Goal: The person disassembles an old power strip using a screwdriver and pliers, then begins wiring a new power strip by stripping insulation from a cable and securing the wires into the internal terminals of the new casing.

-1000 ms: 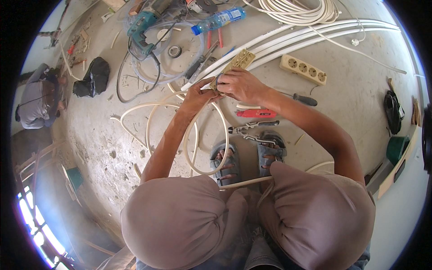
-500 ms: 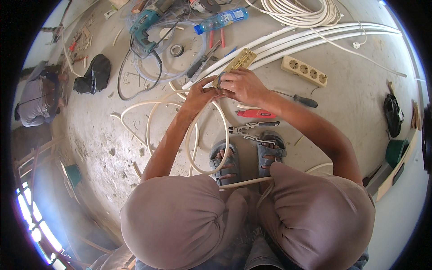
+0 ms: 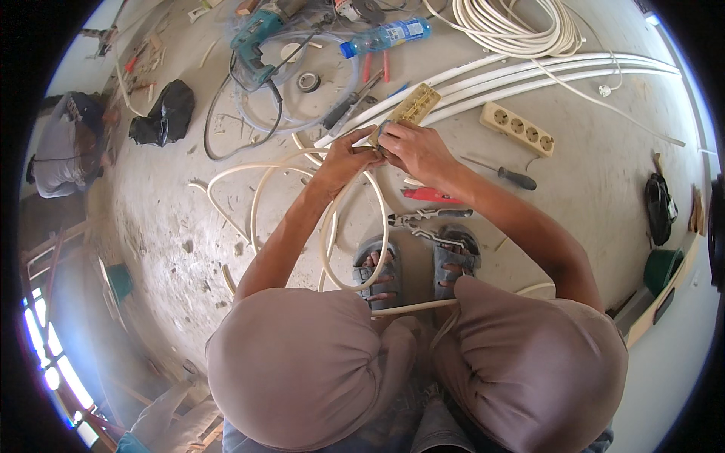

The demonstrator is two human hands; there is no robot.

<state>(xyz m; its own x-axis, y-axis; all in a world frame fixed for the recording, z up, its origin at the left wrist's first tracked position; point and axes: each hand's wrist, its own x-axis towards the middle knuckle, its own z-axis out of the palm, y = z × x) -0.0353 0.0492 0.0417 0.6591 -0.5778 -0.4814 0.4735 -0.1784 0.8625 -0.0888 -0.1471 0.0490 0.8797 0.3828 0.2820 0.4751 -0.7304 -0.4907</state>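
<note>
Tools and tubes in the upper half of the frame sit further to the right than a second ago, while the blue-grey strapped sandals [image 3: 389,288] have barely shifted; this looks like a turn of the head. Both hands have kept their grip on the long beige plastic socket casing [image 3: 418,103], which slants from upper centre towards upper right, so the fine work at its near end seems to be at much the same stage. The right hand [image 3: 412,149] has its fingers curled around that end; the left hand [image 3: 344,161] pinches beside it, where the cream round cable [image 3: 386,226] comes up. What lies between the fingertips is too small and covered to tell, perhaps the cable's end.

Beyond the casing, the glossy white plastic tubes [image 3: 462,72] crowd the upper centre, leaving little room forward. Below the right forearm, the red-handled cutter [image 3: 432,195] and grey metal pliers [image 3: 423,219] lie near the sandals. The cable loop hangs between the forearms (an easy thing to snag). Wider room shows at centre left, where grey concrete floor [image 3: 162,204] with scattered crumbs runs from the cable coils to the crumpled black plastic bag [image 3: 162,115].
</note>
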